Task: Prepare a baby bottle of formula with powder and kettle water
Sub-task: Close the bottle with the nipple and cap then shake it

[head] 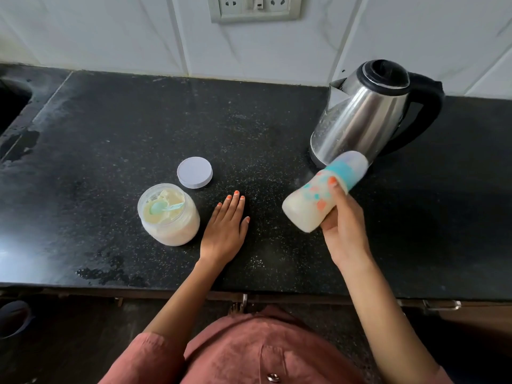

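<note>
Grips the baby bottle (318, 200) in the right hand (343, 234), thumb wrapped across the front with its orange-painted nail pressed just below the collar, remaining fingers curled behind. Holds it off the black speckled countertop (138, 120), right of centre, in front of the steel kettle (365, 117) and overlapping the kettle's base in the view; cannot tell whether touching. Holds it slanted, base down toward the left, capped end up toward the right. Looks translucent and milky, filled with pale cream liquid along most of the body, printed with small orange and teal shapes, topped by a teal collar under a frosted dome cap. Slightly blurred, so no reading of finer markings. Lays the left hand (224, 231) flat on the countertop, palm down, fingers straight and a little spread, holding nothing, just beside the open formula jar (169, 225). In the jar: heaped pale yellow powder with a mint-green scoop (163, 207) lying on top. Behind the jar, flat on the countertop and apart from it, a round white lid (194, 172). Farther back, white wall tiles and a socket plate (253, 6); at far left, the edge of a dark sink (11, 101); along the bottom, a rust-coloured shirt (249, 350).
</note>
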{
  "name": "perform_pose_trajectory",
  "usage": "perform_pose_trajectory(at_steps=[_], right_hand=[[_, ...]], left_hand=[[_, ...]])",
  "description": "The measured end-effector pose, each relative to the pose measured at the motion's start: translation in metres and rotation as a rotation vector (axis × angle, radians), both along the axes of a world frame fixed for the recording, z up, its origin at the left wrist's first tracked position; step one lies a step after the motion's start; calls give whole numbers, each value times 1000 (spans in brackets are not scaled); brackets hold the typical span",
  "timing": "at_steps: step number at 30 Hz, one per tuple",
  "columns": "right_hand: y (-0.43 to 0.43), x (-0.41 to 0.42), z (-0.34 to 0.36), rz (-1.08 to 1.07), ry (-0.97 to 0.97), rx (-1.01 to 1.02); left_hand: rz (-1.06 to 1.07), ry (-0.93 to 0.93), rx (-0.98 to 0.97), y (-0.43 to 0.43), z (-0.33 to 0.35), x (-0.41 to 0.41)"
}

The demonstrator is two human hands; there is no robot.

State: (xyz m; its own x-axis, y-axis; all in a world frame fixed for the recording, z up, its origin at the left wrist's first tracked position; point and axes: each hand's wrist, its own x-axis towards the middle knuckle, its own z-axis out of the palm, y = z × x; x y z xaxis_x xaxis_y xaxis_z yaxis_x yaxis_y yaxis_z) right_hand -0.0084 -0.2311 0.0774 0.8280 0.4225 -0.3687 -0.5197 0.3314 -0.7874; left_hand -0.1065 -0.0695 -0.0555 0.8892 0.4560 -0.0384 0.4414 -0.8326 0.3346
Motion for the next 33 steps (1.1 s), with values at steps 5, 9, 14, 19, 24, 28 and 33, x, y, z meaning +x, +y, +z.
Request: perform_pose_trajectory(at_steps=[5, 9, 14, 19, 24, 28, 33], right_hand=[[0, -18, -6, 286, -234, -202], [1, -3, 0, 112, -152, -80], [5, -10, -3, 121, -143, -96], [3, -15, -20, 227, -347, -284], [14, -4, -43, 127, -515, -356], [21, -4, -61, 119, -632, -476], [27, -5, -69, 141, -744, -546]], left_hand=[[5, 21, -5, 1, 0, 1], [-1, 3, 5, 0, 1, 0], [1, 3, -4, 0, 1, 0], [4, 9, -21, 0, 4, 0], [1, 2, -20, 0, 5, -1], [7, 1, -9, 0, 5, 0], [12, -7, -32, -1, 5, -1]])
